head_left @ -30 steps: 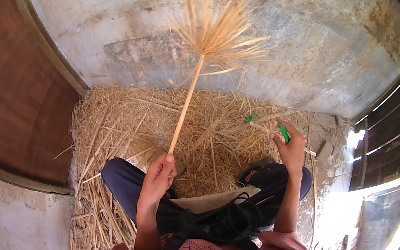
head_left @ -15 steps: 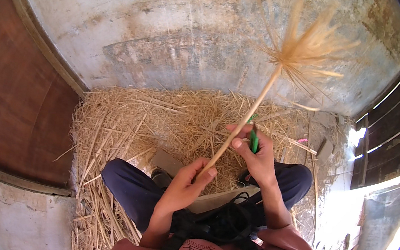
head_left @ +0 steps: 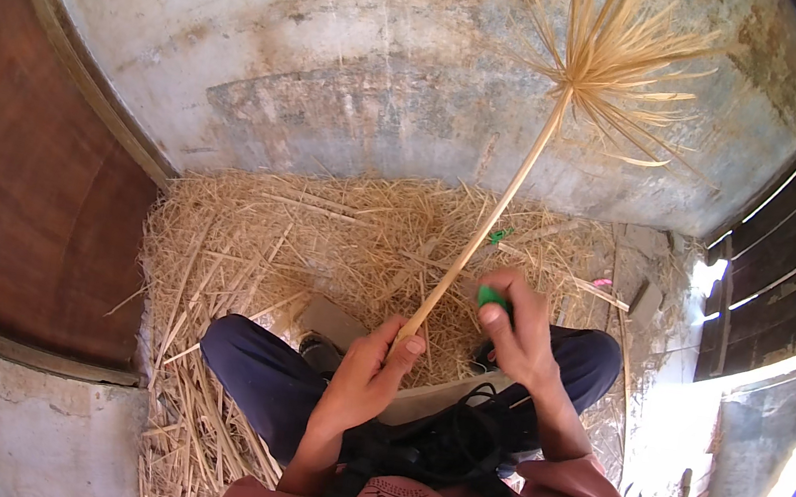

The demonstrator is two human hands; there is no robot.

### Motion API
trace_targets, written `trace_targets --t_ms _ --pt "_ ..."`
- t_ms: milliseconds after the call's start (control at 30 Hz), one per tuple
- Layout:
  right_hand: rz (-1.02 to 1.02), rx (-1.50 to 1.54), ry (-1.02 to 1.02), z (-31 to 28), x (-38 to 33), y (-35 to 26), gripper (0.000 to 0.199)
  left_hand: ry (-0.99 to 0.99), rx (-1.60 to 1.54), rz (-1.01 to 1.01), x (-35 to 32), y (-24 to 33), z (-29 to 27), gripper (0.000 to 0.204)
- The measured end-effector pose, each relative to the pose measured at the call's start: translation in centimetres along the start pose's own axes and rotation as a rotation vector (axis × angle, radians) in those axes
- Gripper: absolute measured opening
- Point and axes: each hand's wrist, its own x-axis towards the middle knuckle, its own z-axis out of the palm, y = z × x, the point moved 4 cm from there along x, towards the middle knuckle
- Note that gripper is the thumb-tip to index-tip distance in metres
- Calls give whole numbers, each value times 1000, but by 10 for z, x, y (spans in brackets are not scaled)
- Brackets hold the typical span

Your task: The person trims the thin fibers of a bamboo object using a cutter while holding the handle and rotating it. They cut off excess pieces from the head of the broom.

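A long, pale stalk (head_left: 499,207) slants up and away to the right, its far end fanned out into a burst of thin, straw-coloured strips (head_left: 603,69). My left hand (head_left: 370,371) is closed round its near end, thumb on top. To the right of the stalk and apart from it, my right hand (head_left: 518,330) is curled round a small green-handled tool (head_left: 494,299). Most of that tool is hidden by the fingers, so its working end cannot be made out now. Beneath both hands are my crossed legs in dark trousers.
Loose straw and stalks (head_left: 321,218) cover the floor. A stained wall (head_left: 359,83) rises ahead, a brown wooden panel (head_left: 34,191) stands at left, and dark slats (head_left: 779,258) are at right. A grey block (head_left: 646,299) and a small green item (head_left: 499,235) lie on the floor.
My right hand has come off the stalk and moved slightly down and right, turning the green-handled tool. The fanned end has shifted upward and stopped blurring. My left hand keeps its hold.
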Motion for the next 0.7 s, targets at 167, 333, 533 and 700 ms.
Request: trace_targets --t_ms 167,333,533,700 --pt "-289 -357 -75 13 -14 -17 34 59 136 39 2 12 0 26" --pt "-356 -435 -63 20 -17 -24 35 81 158 126 1 22 7 31" --pt "-352 -488 -9 21 -13 -29 35 177 334 103 -2 26 12 34" --pt "-358 -514 -14 20 -10 -30 34 246 443 127 -4 32 16 34"
